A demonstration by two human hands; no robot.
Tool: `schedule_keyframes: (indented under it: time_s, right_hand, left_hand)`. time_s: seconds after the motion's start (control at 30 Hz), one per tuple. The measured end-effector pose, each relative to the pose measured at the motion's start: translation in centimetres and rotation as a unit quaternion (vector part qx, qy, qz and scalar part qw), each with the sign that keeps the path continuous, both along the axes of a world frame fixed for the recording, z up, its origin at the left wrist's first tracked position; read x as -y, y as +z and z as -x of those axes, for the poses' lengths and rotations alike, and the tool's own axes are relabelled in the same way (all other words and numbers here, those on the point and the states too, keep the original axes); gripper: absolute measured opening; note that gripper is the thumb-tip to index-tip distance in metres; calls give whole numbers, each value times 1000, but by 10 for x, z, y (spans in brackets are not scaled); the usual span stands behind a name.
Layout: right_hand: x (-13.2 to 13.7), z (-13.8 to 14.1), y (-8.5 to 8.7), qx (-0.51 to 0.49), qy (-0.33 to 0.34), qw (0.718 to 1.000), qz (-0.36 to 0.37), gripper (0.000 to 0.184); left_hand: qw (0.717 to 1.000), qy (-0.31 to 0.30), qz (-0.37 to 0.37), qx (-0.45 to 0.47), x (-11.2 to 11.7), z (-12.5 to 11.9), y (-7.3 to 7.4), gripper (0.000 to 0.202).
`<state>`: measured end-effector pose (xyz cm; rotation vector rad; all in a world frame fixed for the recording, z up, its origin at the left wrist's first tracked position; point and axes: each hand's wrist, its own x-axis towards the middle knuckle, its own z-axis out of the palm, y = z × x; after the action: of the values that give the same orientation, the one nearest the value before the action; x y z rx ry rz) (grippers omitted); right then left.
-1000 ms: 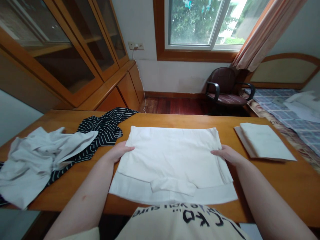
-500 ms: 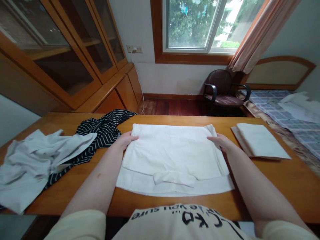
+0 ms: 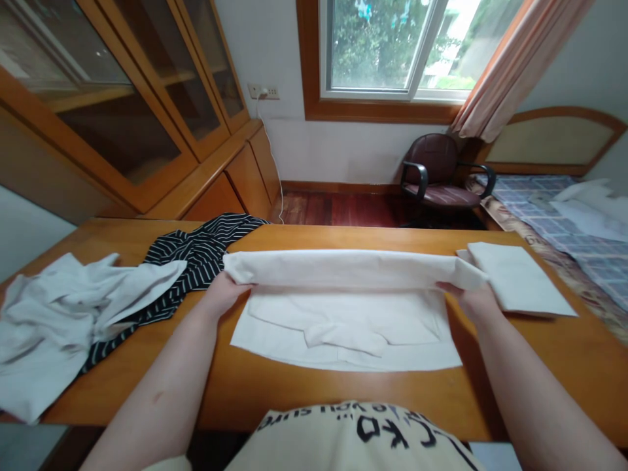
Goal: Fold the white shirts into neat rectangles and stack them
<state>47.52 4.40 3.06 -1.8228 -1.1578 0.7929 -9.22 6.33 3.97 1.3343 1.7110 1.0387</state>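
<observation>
A white shirt (image 3: 343,317) lies partly folded on the wooden table in front of me, its collar toward my body. The shirt's far part is lifted and bent over toward me as a long band. My left hand (image 3: 228,292) grips the left end of that band, fingers closed around the cloth. At the right end, my right hand (image 3: 471,297) is closed on the same band, close to a folded white garment (image 3: 520,278).
A crumpled white garment (image 3: 73,320) and a black-and-white striped garment (image 3: 191,255) lie on the left of the table (image 3: 304,409). Beyond the table stand a glass-door cabinet (image 3: 196,150), an office chair (image 3: 436,173) and a bed (image 3: 564,203).
Both hands have lifted the shirt's far edge and folded it over toward me. They have also moved farther apart, stretching the band between them.
</observation>
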Motion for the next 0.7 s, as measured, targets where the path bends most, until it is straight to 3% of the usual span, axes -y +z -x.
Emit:
schedule_keyframes:
  time_s: [0.07,0.17,0.23,0.37,0.47,0.57,0.7]
  right_hand:
    - [15,-2,-7,14,20,1000,-3,49]
    - [28,-2,-10,-14,153,987,-55,37]
    - [32,2,-10,-10,196,980,-41,32]
    - [39,11,-10,44,151,987,9,24]
    - [49,14,-13,77,105,991,9,34]
    - [59,14,-14,96,46,990,92,34]
    - [64,17,-7,123,40,977,170,19]
  left_hand:
    - [1000,-15,14,12,14,4,-7,56]
    - [995,-93,27,32,22,7,-15,38]
    - [990,-139,33,-3,23,9,-16,27]
    - [989,-120,22,-87,24,7,-18,24]
    - [998,-34,44,-34,31,4,-20,42]
    - [990,42,124,49,36,1,-20,42]
    - [987,33,157,26,38,-4,-17,41]
